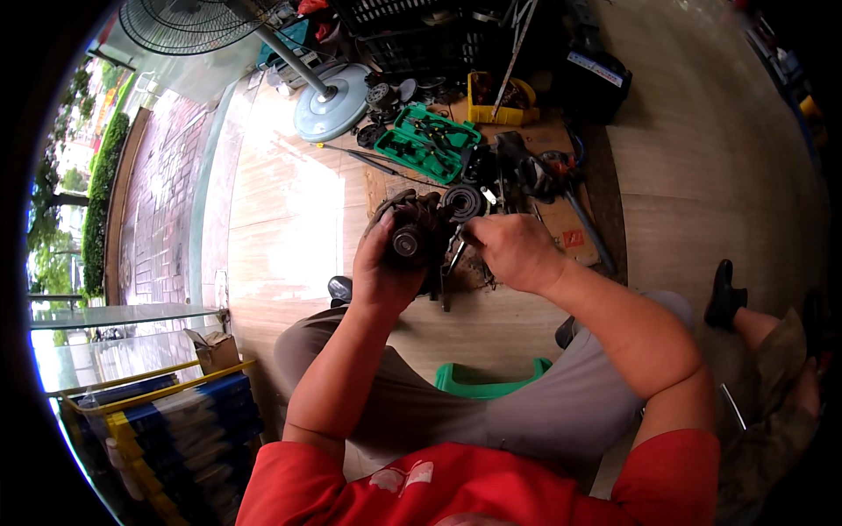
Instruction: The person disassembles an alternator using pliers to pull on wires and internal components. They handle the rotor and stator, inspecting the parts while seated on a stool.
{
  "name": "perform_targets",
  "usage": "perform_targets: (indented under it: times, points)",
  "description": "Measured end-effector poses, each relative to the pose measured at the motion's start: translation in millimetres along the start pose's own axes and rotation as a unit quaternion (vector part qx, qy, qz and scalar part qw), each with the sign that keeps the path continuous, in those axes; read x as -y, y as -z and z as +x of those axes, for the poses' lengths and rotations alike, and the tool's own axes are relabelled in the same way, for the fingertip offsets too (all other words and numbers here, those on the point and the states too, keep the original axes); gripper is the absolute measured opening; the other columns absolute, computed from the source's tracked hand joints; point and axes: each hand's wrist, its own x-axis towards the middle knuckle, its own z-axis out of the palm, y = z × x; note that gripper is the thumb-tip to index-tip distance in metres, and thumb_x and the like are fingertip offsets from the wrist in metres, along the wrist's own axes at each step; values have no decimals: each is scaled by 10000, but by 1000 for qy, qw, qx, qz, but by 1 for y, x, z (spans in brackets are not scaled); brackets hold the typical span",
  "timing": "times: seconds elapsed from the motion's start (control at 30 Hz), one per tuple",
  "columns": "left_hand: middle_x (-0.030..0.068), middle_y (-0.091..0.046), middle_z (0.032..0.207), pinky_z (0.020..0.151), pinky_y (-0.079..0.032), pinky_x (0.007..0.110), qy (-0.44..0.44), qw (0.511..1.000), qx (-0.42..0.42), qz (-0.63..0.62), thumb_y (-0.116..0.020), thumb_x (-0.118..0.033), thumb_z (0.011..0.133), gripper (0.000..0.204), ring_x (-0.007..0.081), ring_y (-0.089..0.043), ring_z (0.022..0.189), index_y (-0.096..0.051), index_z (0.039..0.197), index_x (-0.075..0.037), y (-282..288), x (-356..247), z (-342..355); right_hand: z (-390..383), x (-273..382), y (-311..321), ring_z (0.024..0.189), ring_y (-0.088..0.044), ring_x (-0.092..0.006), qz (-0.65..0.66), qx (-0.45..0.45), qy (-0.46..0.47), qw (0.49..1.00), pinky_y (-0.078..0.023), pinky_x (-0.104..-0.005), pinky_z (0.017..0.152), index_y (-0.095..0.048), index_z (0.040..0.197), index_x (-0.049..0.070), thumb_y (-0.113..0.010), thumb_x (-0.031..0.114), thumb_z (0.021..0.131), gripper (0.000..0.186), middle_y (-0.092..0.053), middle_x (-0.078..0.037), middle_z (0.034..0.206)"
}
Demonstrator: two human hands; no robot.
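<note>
My left hand [386,272] is wrapped round a dark, greasy motor part [405,243] with a round, shiny end facing up. Just to its right, my right hand [513,250] is closed in a pinch on a slim metal tool [458,254], whose shaft slants down from the fingertips beside the motor part. The tool's exact kind is hard to make out. Beyond the two hands lies a black ringed disc [462,202], like a pulley. Farther off, an open green tool case [430,143] holds dark tools.
A yellow bin [502,98] of small parts stands at the back, near black crates [412,44]. At back left is a fan's round base [331,101]. A green stool [491,379] shows between my legs. Another person's shoe [725,294] is at right; a glass shelf [132,316] stands left.
</note>
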Motion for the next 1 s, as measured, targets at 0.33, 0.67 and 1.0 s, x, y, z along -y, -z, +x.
perform_targets:
  times: [0.33, 0.67, 1.0]
  points:
    - [124, -659, 1144, 1044, -485, 429, 35, 999, -19, -12, -616, -251, 952, 315, 267, -615, 1121, -604, 1169, -24, 5, 1, -4, 0, 4, 0, 773, -679, -388, 11, -24, 1, 1000, -555, -476, 680, -568, 907, 41, -577, 75, 841, 75, -670, -168, 800]
    - [154, -658, 1149, 1000, -510, 423, 61, 995, -45, 72, -619, -232, 939, 362, 277, -642, 1080, -587, 1205, 12, -3, -2, -9, 6, -2, 6, 820, -670, -394, 5, -31, -54, 998, -548, -455, 703, -656, 1132, 16, -633, 40, 870, 264, -681, -188, 896]
    - [170, -650, 1171, 927, -568, 417, 93, 980, -93, 151, -634, -139, 938, 403, 279, -667, 1056, -526, 1282, 42, -18, -2, -11, 6, -1, 29, 826, -680, -346, -41, -76, -1, 996, -564, -422, 727, -683, 1072, 67, -552, 68, 874, 237, -649, -136, 866]
